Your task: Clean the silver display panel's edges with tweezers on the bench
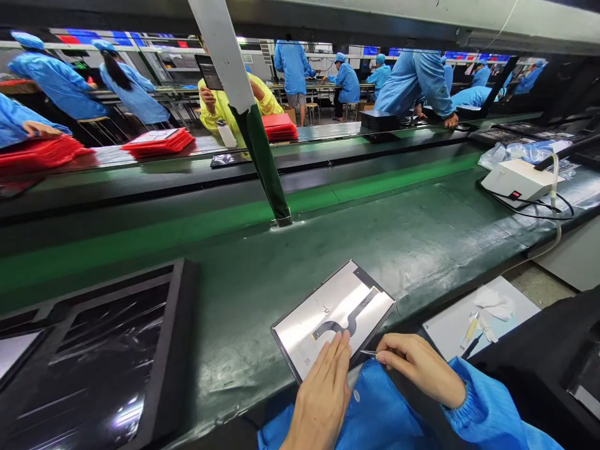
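A tablet-sized display panel (pixel 300 325) lies tilted near the front edge of the green bench, its silvery back facing up. Across that back runs a dark, curved flex cable (pixel 352 319). My left hand (pixel 323 387) rests flat on the panel's near part, fingers stretched out beside the cable's lower end. Just right of the panel's near edge, my right hand (pixel 415 362) pinches a thin pointed metal tool, seemingly tweezers (pixel 369 352). The tip points left toward the panel edge; most of the tool is hidden by the fingers.
A black foam-edged tray (pixel 185 325) with film-covered panels stands at left. A metal post (pixel 262 162) rises from the bench. At right are a white device (pixel 520 181) with cables and a low white board (pixel 510 294) bearing tools. Co-workers and red stacks (pixel 159 142) are beyond.
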{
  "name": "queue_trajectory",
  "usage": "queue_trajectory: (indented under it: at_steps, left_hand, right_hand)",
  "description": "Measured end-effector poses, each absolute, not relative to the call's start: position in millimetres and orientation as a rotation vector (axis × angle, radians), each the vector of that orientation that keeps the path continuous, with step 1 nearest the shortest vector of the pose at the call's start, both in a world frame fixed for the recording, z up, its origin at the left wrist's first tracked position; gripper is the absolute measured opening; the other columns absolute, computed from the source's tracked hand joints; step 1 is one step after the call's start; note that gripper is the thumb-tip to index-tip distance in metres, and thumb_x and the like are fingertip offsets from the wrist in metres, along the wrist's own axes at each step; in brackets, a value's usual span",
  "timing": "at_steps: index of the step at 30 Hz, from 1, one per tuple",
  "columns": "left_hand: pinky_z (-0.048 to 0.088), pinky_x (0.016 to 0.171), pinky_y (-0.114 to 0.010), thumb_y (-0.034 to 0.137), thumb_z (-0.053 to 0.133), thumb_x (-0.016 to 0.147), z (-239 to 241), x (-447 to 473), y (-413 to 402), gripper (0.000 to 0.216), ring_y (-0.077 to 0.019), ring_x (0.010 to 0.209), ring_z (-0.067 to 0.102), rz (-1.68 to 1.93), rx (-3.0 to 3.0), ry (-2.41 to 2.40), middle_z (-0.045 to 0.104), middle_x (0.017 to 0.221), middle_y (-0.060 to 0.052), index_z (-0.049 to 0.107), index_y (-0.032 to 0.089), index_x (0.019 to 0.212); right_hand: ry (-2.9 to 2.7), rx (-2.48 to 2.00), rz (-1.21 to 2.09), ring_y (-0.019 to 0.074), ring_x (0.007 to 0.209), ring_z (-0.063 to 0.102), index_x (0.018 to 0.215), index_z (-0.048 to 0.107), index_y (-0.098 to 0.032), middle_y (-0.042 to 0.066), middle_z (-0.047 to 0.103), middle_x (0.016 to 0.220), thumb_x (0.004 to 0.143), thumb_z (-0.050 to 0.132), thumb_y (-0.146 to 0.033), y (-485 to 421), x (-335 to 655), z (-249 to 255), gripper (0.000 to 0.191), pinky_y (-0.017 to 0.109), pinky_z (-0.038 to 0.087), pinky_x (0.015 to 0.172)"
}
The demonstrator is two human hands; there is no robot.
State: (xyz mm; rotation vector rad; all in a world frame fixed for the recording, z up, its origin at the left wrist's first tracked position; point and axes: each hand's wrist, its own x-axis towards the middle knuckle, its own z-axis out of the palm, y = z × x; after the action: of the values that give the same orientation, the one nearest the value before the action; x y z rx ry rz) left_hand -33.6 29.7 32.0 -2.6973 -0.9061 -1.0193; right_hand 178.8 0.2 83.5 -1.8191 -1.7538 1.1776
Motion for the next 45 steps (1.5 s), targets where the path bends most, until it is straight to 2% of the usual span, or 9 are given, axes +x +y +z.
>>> queue_trajectory:
  at_steps: [5, 10, 14, 18, 24, 31, 36, 39, 45]
  left_hand:
    - [0.036, 0.114, -0.026, -0.002, 0.035, 0.089, 34.4, -33.3, 30.8, 0.040, -0.0165, 0.118, 0.064, -1.005, -2.689, -0.885, 0.071, 0.121, -0.009, 0.062, 0.005, 0.117]
    - [0.037, 0.114, -0.027, -0.002, 0.037, 0.088, 31.1, -34.7, 30.4, 0.040, -0.0174, 0.123, 0.060, -1.014, -2.705, -0.893, 0.070, 0.123, -0.011, 0.059, 0.005, 0.121]
    - [0.042, 0.111, -0.027, -0.002, 0.038, 0.087, 28.3, -35.7, 29.9, 0.045, -0.0173, 0.126, 0.058, -1.020, -2.728, -0.898, 0.069, 0.125, -0.011, 0.056, 0.007, 0.127]
    - [0.045, 0.109, -0.028, -0.001, 0.037, 0.087, 28.9, -35.7, 29.7, 0.046, -0.0180, 0.123, 0.061, -1.000, -2.721, -0.893, 0.070, 0.124, -0.010, 0.055, 0.007, 0.129]
    - [0.043, 0.109, -0.027, 0.001, 0.037, 0.090, 30.3, -34.8, 30.4, 0.041, -0.0181, 0.123, 0.061, -1.002, -2.714, -0.889, 0.069, 0.125, -0.010, 0.059, 0.006, 0.124]
    - [0.041, 0.111, -0.026, 0.000, 0.037, 0.089, 31.9, -34.1, 30.5, 0.041, -0.0169, 0.124, 0.060, -1.032, -2.704, -0.888, 0.070, 0.124, -0.010, 0.060, 0.007, 0.123]
    - [0.039, 0.112, -0.027, -0.001, 0.037, 0.088, 29.0, -35.4, 30.6, 0.042, -0.0174, 0.125, 0.059, -1.013, -2.712, -0.884, 0.069, 0.125, -0.010, 0.059, 0.006, 0.123]
    - [0.041, 0.112, -0.027, -0.001, 0.038, 0.087, 27.3, -36.7, 30.4, 0.045, -0.0180, 0.127, 0.058, -1.009, -2.727, -0.887, 0.068, 0.127, -0.011, 0.056, 0.006, 0.128]
    - [0.047, 0.107, -0.027, -0.001, 0.037, 0.087, 28.8, -36.4, 30.7, 0.054, -0.0183, 0.123, 0.061, -0.993, -2.726, -0.889, 0.069, 0.126, -0.011, 0.046, 0.007, 0.140]
  right_hand:
    - [-1.779, -1.891, 1.128, 0.0170, 0.063, 0.057, 0.069, 0.053, -0.023, -0.002, 0.056, 0.062, 0.095, 0.044, -0.035, -1.0, 177.6, 83.3, 0.030, 0.027, 0.035, 0.063]
    - [-1.681, -1.889, 1.177, 0.0150, 0.057, 0.050, 0.077, 0.055, -0.024, -0.006, 0.051, 0.057, 0.089, 0.055, -0.038, -3.1, 175.8, 79.7, 0.018, 0.025, 0.032, 0.057]
    - [-1.657, -1.824, 1.199, 0.0159, 0.061, 0.054, 0.070, 0.054, -0.022, -0.002, 0.058, 0.062, 0.092, 0.051, -0.037, -3.7, 176.4, 78.0, 0.027, 0.025, 0.036, 0.060]
    - [-1.684, -1.882, 1.172, 0.0159, 0.058, 0.053, 0.067, 0.053, -0.023, -0.003, 0.050, 0.055, 0.095, 0.045, -0.037, -5.6, 175.8, 74.7, 0.032, 0.026, 0.035, 0.061]
    - [-1.609, -1.871, 1.206, 0.0151, 0.058, 0.047, 0.077, 0.053, -0.023, -0.005, 0.047, 0.060, 0.090, 0.053, -0.041, -7.4, 173.3, 73.9, 0.022, 0.026, 0.031, 0.057]
    - [-1.598, -1.850, 1.204, 0.0153, 0.057, 0.049, 0.067, 0.049, -0.023, -0.004, 0.047, 0.056, 0.095, 0.042, -0.043, -10.2, 171.5, 72.0, 0.034, 0.026, 0.034, 0.059]
    - [-1.535, -1.845, 1.171, 0.0142, 0.055, 0.045, 0.078, 0.053, -0.024, -0.006, 0.043, 0.056, 0.094, 0.046, -0.042, -15.2, 169.4, 60.0, 0.026, 0.025, 0.031, 0.055]
    - [-1.469, -1.790, 1.228, 0.0134, 0.055, 0.044, 0.079, 0.053, -0.022, -0.007, 0.045, 0.057, 0.092, 0.051, -0.042, -16.9, 168.3, 57.6, 0.023, 0.024, 0.031, 0.054]
    - [-1.405, -1.850, 1.259, 0.0133, 0.052, 0.044, 0.068, 0.047, -0.023, -0.005, 0.045, 0.056, 0.095, 0.040, -0.045, -20.4, 162.1, 63.6, 0.035, 0.026, 0.034, 0.054]
